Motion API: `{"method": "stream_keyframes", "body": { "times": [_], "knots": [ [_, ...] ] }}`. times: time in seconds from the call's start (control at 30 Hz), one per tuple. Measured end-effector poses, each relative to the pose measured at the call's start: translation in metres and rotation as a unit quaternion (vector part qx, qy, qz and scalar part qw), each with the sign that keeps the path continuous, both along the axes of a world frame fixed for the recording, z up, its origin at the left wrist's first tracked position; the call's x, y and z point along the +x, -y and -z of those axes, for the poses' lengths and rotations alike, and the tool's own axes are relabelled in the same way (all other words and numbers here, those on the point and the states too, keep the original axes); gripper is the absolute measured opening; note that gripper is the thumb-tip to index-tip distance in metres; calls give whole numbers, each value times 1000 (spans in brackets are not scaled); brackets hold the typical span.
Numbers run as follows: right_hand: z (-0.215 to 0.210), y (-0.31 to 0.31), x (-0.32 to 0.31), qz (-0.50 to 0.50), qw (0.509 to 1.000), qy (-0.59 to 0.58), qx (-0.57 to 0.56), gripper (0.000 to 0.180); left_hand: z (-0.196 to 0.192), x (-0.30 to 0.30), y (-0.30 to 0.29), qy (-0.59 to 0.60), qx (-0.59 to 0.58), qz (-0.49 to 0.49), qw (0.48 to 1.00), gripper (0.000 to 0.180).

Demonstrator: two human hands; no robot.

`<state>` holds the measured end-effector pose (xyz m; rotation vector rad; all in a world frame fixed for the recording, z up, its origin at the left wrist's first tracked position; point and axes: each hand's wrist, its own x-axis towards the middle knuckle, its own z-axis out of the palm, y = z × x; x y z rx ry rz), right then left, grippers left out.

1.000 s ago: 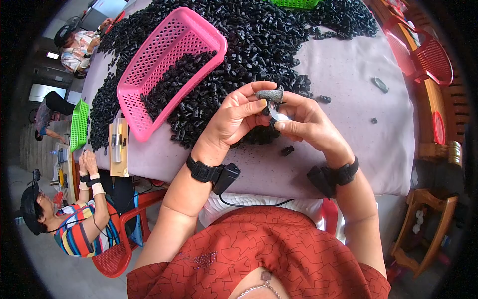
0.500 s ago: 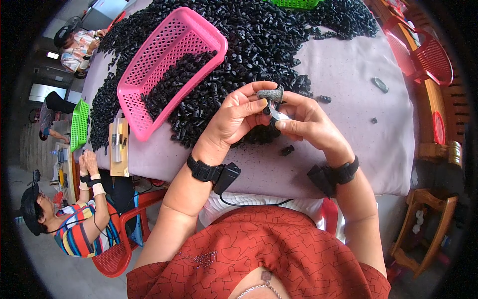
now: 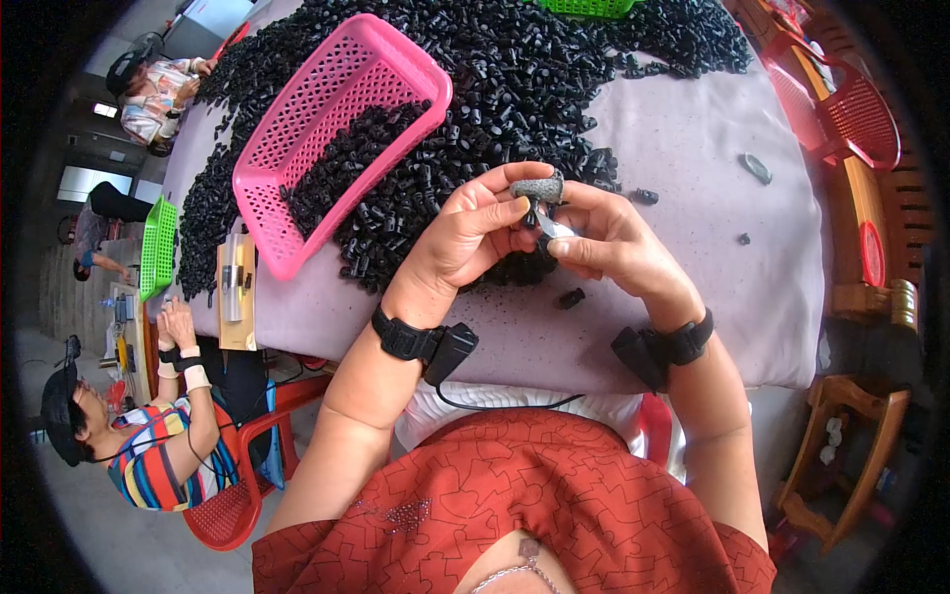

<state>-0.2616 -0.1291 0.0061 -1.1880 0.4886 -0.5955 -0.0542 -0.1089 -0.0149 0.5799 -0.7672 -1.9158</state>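
Both my hands meet above the near edge of a heap of small black plastic parts. My left hand is closed, pinching one small black part between thumb and fingers; most of it is hidden. Close against it, my right hand is closed on a small shiny blade, its thumb pressed along it. A grey knitted finger cover appears to sit on my right index finger. The blade's tip lies at the black part; whether they touch I cannot tell.
A pink basket stands tilted at the left, black parts in its lower side. Loose parts lie near my hands. A clear oval piece rests on the pale tablecloth. Co-workers sit leftward, near a green basket.
My hands stay in nearly the same place, with the blade shifted very slightly at the black part. A person in the far left background has moved a little.
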Motion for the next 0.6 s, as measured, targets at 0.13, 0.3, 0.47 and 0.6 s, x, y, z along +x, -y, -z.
{"method": "stream_keyframes", "body": {
  "times": [0.13, 0.3, 0.47, 0.6],
  "knots": [
    [-1, 0, -1, -11, 1000, 20, 21, 42, 2, 1, 1, -38, -11, 11, 999, 42],
    [-5, -2, -2, -15, 1000, 20, 8, 42, 1, -1, -1, -50, -13, 5, 999, 45],
    [-10, -3, 0, -13, 1000, 17, 4, 40, 1, -1, 0, -49, -13, -4, 999, 46],
    [-7, -1, -2, -14, 1000, 2, -6, 41, 0, -1, -1, -49, -15, 3, 999, 46]
  ]
}}
